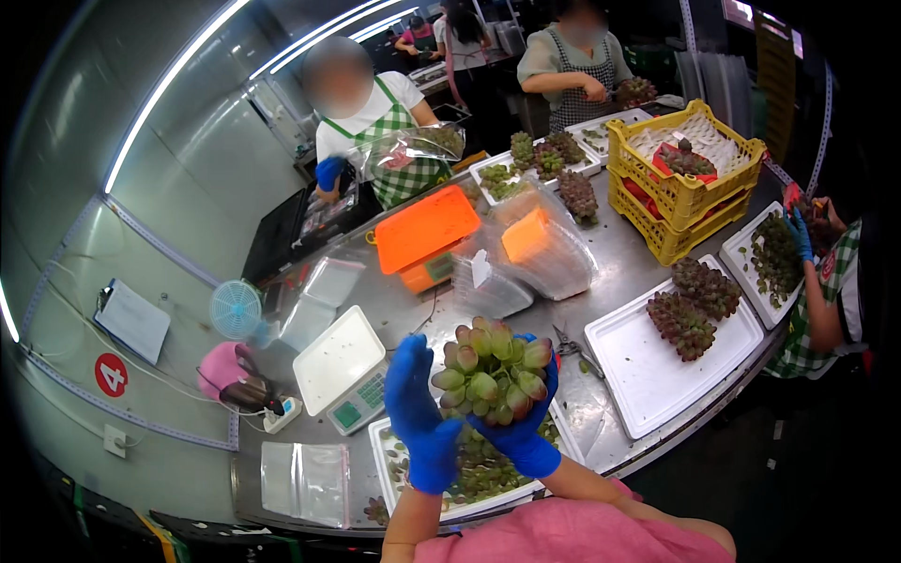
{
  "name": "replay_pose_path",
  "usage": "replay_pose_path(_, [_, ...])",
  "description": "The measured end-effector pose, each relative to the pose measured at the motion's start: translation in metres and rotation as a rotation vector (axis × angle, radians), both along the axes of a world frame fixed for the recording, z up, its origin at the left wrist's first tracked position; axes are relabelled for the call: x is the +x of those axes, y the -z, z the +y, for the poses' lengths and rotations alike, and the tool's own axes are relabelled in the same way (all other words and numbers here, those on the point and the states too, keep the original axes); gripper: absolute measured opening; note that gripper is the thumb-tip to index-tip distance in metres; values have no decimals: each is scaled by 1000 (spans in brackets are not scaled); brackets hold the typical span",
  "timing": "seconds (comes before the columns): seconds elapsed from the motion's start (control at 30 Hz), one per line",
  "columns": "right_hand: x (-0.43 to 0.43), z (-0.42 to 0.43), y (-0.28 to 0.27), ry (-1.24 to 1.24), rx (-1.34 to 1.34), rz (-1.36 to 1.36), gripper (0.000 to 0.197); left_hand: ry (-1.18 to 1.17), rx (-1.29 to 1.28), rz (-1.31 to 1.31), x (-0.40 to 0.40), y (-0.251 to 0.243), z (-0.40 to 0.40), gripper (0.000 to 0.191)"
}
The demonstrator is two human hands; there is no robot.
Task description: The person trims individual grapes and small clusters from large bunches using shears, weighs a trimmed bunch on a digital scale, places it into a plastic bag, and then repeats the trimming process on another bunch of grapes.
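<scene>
A green succulent rosette cluster (493, 369) with pink-tipped leaves rests in my right hand (524, 436), which wears a blue glove and cups it from below and from the right. My left hand (422, 422), also blue-gloved, stands upright along the cluster's left side, fingers raised and palm turned towards it. Whether the left thumb touches the leaves I cannot tell. Below both hands, a white tray (569, 433) holds many loose succulent leaves (489, 471). Just right of the cluster, garden snips (566, 343) lie on the metal table, with their handles partly hidden.
At left stand a digital scale (341, 362) and clear plastic bags (306, 484). Beyond are an orange scale (429, 229) and stacked clear trays (556, 260). A white tray (612, 380) with succulents and yellow crates (676, 211) occupy the right. Co-workers surround the table.
</scene>
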State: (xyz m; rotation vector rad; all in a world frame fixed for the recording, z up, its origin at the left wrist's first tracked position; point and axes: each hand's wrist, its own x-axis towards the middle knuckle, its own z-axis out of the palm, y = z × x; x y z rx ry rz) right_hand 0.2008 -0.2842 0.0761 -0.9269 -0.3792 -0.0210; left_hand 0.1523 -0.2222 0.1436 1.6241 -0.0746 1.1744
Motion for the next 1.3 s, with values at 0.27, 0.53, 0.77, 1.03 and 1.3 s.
replay_pose_path(0.27, [-7, -6, -3, -79, 0, -106, 98, 283, -677, 264, 5, 58, 10, 71])
replay_pose_path(0.53, [-21, -28, -30, -403, -245, -146, 47, 663, -1112, -89, -24, 96, 17, 71])
replay_pose_path(0.77, [-16, 7, 5, -537, -369, 151, 35, 657, -1148, -95, -64, 119, 30, 75])
replay_pose_path(1.03, [-70, 58, 28, -911, -536, 110, 46, 362, -1326, -181, -151, 150, 51, 74])
replay_pose_path(1.3, [-116, 79, 97, -1094, -463, 580, 52, -89, -1239, 106, -196, 208, 43, 46])
